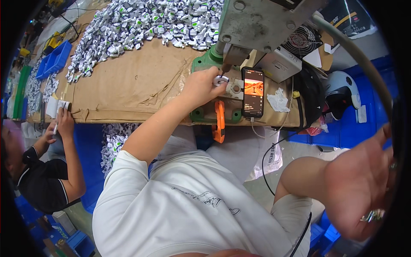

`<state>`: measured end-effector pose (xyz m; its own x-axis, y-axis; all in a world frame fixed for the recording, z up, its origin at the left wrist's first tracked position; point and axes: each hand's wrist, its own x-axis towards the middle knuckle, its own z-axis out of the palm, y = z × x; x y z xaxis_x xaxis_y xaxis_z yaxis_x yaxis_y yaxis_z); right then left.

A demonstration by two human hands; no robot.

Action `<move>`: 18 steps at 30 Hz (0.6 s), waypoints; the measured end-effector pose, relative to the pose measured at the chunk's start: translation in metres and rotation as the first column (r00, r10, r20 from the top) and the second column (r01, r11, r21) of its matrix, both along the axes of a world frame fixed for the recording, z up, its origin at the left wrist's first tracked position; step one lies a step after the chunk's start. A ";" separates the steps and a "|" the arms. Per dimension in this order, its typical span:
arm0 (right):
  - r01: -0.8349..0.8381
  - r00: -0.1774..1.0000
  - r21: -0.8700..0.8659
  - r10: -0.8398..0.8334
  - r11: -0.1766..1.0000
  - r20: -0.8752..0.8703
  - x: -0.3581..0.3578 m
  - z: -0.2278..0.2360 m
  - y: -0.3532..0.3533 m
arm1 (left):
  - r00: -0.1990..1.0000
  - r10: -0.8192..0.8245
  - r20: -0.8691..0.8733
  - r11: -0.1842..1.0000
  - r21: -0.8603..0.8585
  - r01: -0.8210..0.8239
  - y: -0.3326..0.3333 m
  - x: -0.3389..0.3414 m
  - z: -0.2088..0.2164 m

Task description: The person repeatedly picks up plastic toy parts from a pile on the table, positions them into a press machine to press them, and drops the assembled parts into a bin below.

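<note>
My left hand [201,88] reaches to the green-based press [205,64], its fingers closed on a small white plastic piece [221,80]. That piece sits right under the press's narrow dark tip [226,68]; whether the tip touches it I cannot tell. Raised close to the camera at the right is my right hand [357,184], with something shiny and silver on it. Its fingers run into the dark rim, so what they do is hidden. An orange-handled tool [218,122] hangs at the table edge just below the press base.
A large heap of white, purple and green pieces [141,25] covers the far table. A lit phone [253,92] stands beside the press, near crumpled tissue [278,100]. At right are a fan [302,40] and helmet [342,92]. Another person [49,175] works at left near a blue bin [54,60].
</note>
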<state>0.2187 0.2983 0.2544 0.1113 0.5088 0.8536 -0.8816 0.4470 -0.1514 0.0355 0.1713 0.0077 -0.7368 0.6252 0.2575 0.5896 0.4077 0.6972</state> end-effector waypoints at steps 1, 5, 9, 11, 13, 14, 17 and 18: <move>-0.022 1.000 -0.070 0.023 0.997 0.012 -0.003 -0.004 -0.001 | 1.000 -0.007 -0.002 1.000 0.002 0.007 -0.002 0.001 -0.002; -0.271 0.939 -0.116 0.289 0.956 0.188 -0.007 -0.044 -0.027 | 0.957 0.010 -0.290 0.988 0.152 0.036 -0.037 0.016 -0.015; -0.775 0.594 0.186 0.594 0.604 0.543 -0.025 -0.094 -0.070 | 0.986 0.038 -0.164 0.998 -0.034 -0.044 -0.115 0.032 -0.031; -0.808 0.578 0.227 0.655 0.544 0.487 -0.025 -0.105 -0.094 | 0.991 0.026 -0.129 0.993 -0.113 -0.041 -0.163 0.034 -0.035; -0.889 0.454 0.175 0.864 0.423 0.219 -0.025 -0.105 -0.116 | 0.995 -0.036 0.093 0.974 -0.220 0.056 -0.221 0.030 -0.027; -0.888 0.458 0.165 0.862 0.430 0.219 -0.025 -0.104 -0.122 | 0.948 -0.045 0.314 0.950 -0.280 0.138 -0.246 0.028 -0.021; -0.957 0.270 0.147 0.956 0.252 0.116 -0.025 -0.094 -0.134 | 0.944 -0.023 0.328 0.998 -0.053 0.043 -0.274 0.030 -0.022; -0.969 0.208 0.153 0.975 0.193 0.084 -0.025 -0.090 -0.136 | 0.936 -0.024 0.352 1.000 -0.005 0.028 -0.276 0.030 -0.021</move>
